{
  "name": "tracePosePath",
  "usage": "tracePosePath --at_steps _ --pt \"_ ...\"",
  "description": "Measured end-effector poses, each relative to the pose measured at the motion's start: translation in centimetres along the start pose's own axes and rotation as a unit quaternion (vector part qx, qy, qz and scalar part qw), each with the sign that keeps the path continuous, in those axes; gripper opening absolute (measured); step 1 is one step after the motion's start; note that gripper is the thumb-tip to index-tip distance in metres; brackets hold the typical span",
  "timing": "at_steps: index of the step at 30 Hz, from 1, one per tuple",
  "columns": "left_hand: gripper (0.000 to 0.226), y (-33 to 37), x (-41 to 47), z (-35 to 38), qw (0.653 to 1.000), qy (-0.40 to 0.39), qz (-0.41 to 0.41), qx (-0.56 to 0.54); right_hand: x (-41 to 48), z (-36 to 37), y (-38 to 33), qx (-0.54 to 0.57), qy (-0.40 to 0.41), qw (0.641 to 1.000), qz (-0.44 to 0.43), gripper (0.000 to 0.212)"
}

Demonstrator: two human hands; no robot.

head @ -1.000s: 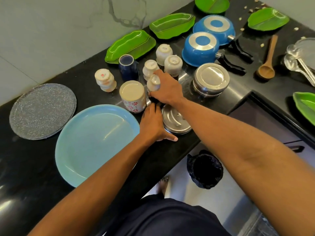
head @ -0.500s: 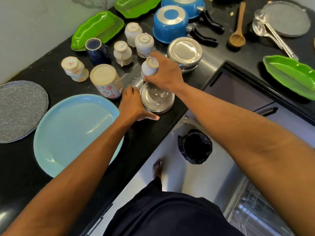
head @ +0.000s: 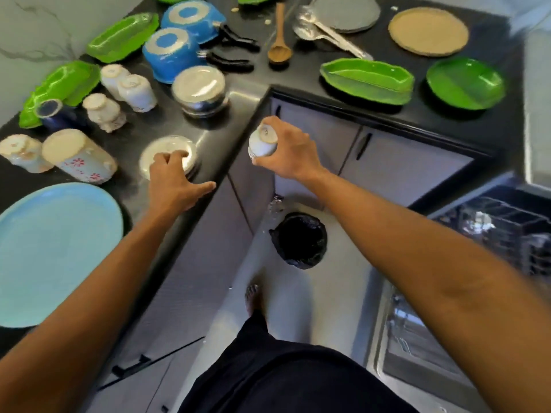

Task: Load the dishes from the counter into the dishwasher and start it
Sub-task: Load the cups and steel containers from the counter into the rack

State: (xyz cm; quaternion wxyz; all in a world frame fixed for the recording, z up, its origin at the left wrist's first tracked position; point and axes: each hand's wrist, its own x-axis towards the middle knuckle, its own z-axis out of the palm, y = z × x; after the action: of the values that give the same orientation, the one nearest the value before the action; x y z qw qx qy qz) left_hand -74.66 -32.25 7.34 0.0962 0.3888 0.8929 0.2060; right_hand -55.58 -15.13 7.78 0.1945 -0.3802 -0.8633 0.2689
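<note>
My right hand point(head: 293, 155) grips a small white cup point(head: 262, 143) held upside down in the air, past the counter's edge and above the cabinet corner. My left hand point(head: 176, 180) rests its bent fingers on a small steel lid point(head: 162, 152) near the front edge of the black counter point(head: 214, 126), thumb spread to the right. Several white cups point(head: 135, 90), a floral mug point(head: 80, 159), a dark blue cup point(head: 52, 113) and a steel bowl point(head: 199, 87) stand upside down behind it. The open dishwasher's rack point(head: 507, 228) shows at the right.
A light blue plate point(head: 53, 248) lies at the left. Two blue pans point(head: 173, 52), green leaf-shaped trays point(head: 368, 79), a wooden spoon point(head: 279, 46), steel ladles point(head: 322, 31) and round plates point(head: 428, 31) fill the counter's back. A black bin point(head: 299, 241) stands on the floor by my foot.
My right hand has lifted the small white cup off the counter and carried it right, beyond the counter's edge. My view has swung right, bringing the dishwasher in. The left hand now touches the lid.
</note>
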Motion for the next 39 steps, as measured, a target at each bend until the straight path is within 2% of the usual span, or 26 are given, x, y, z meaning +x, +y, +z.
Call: tracePosePath --at_steps 4,10,16,18,21,26,31,33,35,39 --pt "0.061 6.9 -5.8 6.8 0.997 -0.050 0.034 -0.052 -8.0 -4.0 7.9 -0.007 0.023 0.996 0.082 0.059" --pt "0.036 17.0 -14.9 18.1 0.968 -0.231 0.076 -0.066 -22.1 -9.6 20.3 -0.024 0.039 0.978 0.201 0.064" --pt "0.026 26.1 -20.7 25.5 0.933 -0.339 0.102 -0.067 -33.3 -14.2 28.3 0.015 0.126 0.926 0.355 0.062" --pt "0.025 29.9 -22.0 27.7 0.915 -0.381 0.109 -0.072 -35.8 -15.5 30.7 0.036 0.163 0.899 0.405 0.058" --pt "0.021 34.7 -22.7 31.0 0.896 -0.422 0.124 -0.069 -38.0 -16.5 33.5 0.052 0.194 0.859 0.470 0.060" --pt "0.020 41.5 -22.2 36.3 0.871 -0.461 0.146 -0.080 -38.7 -17.1 38.0 0.074 0.221 0.816 0.529 0.070" --pt "0.019 47.7 -20.3 41.1 0.846 -0.515 0.116 -0.080 -37.2 -18.5 43.3 0.111 0.243 0.776 0.572 0.072" --pt "0.018 49.5 -19.5 42.6 0.848 -0.514 0.085 -0.091 -36.1 -18.9 45.3 0.115 0.233 0.772 0.580 0.074" --pt "0.008 51.0 -19.0 43.6 0.853 -0.508 0.052 -0.109 -34.9 -19.0 47.2 0.112 0.215 0.780 0.577 0.077" --pt "0.017 52.6 -17.8 47.0 0.870 -0.477 0.032 -0.124 -33.1 -17.7 51.0 0.103 0.190 0.804 0.554 0.075"
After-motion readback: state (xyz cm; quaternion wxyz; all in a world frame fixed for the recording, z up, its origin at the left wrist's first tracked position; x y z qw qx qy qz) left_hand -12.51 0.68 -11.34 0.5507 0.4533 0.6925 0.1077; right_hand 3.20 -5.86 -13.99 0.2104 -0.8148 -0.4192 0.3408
